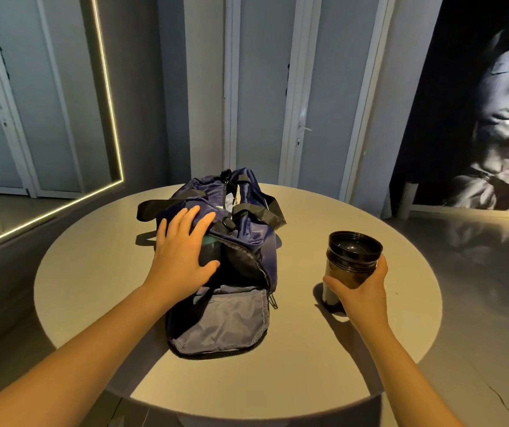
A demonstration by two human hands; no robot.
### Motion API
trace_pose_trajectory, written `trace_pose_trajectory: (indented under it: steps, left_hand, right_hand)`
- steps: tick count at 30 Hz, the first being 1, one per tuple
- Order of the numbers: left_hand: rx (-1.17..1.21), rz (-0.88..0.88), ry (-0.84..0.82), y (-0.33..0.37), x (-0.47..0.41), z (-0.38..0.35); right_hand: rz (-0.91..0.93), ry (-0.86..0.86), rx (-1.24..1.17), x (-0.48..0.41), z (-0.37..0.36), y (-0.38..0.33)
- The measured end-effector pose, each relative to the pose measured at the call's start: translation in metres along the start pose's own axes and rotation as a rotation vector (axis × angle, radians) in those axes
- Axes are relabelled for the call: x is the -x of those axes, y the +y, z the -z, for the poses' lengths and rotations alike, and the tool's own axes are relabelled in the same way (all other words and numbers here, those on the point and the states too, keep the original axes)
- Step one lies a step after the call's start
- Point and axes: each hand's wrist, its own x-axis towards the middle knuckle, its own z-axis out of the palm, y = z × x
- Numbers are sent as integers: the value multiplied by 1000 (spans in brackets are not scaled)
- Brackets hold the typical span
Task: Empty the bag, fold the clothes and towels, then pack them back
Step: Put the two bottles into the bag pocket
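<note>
A navy duffel bag point(247, 241) with black straps lies lengthwise on the round table point(401, 334). Its near end pocket is unzipped, and the grey-lined flap point(225, 322) hangs open towards me. My left hand point(182, 257) rests flat on the bag's top beside that opening, fingers spread. Inside the opening something teal and dark shows under my fingers. White cloth point(231, 201) peeks from the bag's top zip. My right hand point(361, 291) grips a dark shaker bottle point(351, 260) with a black lid, standing on the table right of the bag.
The table's edge curves close in front of me and to both sides. A mirror with a lit frame point(105, 87) hangs at the left. Grey doors point(277, 87) stand behind the table, and a dark wall picture point(493, 118) is at the right.
</note>
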Motion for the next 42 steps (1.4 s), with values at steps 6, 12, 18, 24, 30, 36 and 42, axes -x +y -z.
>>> trace_pose_trajectory:
  steps: [6, 12, 18, 24, 30, 36, 42]
  left_hand:
    - [597, -139, 55, 86, 37, 10]
    - [978, 62, -411, 170, 29, -20]
    - [1180, 157, -329, 192, 16, -45]
    - [1403, 179, -188, 184, 9, -29]
    - [1178, 149, -84, 153, 7, -6]
    - [814, -28, -261, 130, 29, 0]
    - [1281, 226, -197, 126, 50, -12]
  right_hand:
    - [40, -98, -42, 37, 2, 4]
    - [-17, -220, -22, 66, 10, 13]
    - [-31, -231, 13, 67, 11, 16]
    - [-2, -224, -28, 69, 13, 14]
    - [-81, 13, -229, 65, 21, 12]
    - [19, -92, -103, 68, 19, 18]
    - [133, -257, 47, 76, 19, 15]
